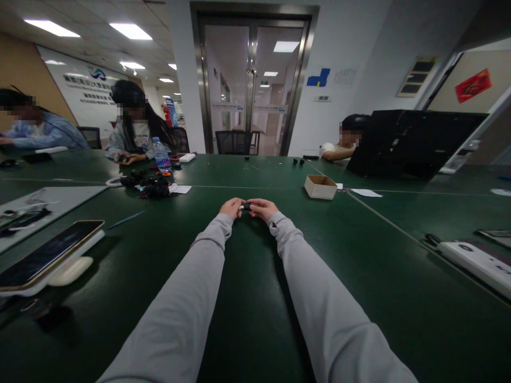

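Note:
My left hand (231, 207) and my right hand (262, 208) meet far out over the dark green table (255, 298), both arms stretched forward in grey sleeves. Between the fingertips of both hands sits a small dark part (246, 206) with a pale end; it is too small to identify. Both hands pinch it just above the tabletop.
A small cardboard box (320, 186) stands to the right of my hands. A pile of black parts (149, 186) and a water bottle (161, 155) lie at the left. A phone (46, 254) rests near left, a white device (477, 260) near right. Three people sit at the far side.

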{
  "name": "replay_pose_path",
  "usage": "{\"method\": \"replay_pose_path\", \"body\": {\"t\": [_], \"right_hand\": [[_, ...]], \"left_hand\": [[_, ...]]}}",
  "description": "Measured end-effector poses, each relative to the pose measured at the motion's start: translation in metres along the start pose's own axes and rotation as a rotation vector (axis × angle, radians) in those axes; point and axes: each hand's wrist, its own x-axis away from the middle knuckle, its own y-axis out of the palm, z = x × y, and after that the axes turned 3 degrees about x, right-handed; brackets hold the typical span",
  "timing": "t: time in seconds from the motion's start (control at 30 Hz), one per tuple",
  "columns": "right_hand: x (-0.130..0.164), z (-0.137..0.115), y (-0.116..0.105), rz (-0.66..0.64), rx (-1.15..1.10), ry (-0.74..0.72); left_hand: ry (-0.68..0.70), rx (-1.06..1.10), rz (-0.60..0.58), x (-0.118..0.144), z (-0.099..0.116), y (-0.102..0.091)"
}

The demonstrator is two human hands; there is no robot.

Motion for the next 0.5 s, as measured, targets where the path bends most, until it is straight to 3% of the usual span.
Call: {"method": "replay_pose_path", "body": {"t": [0.5], "right_hand": [[0.001, -0.0012, 0.0005, -0.003, -0.008, -0.002]], "left_hand": [[-0.033, -0.01, -0.018, -0.0002, 0.0015, -0.0009]]}}
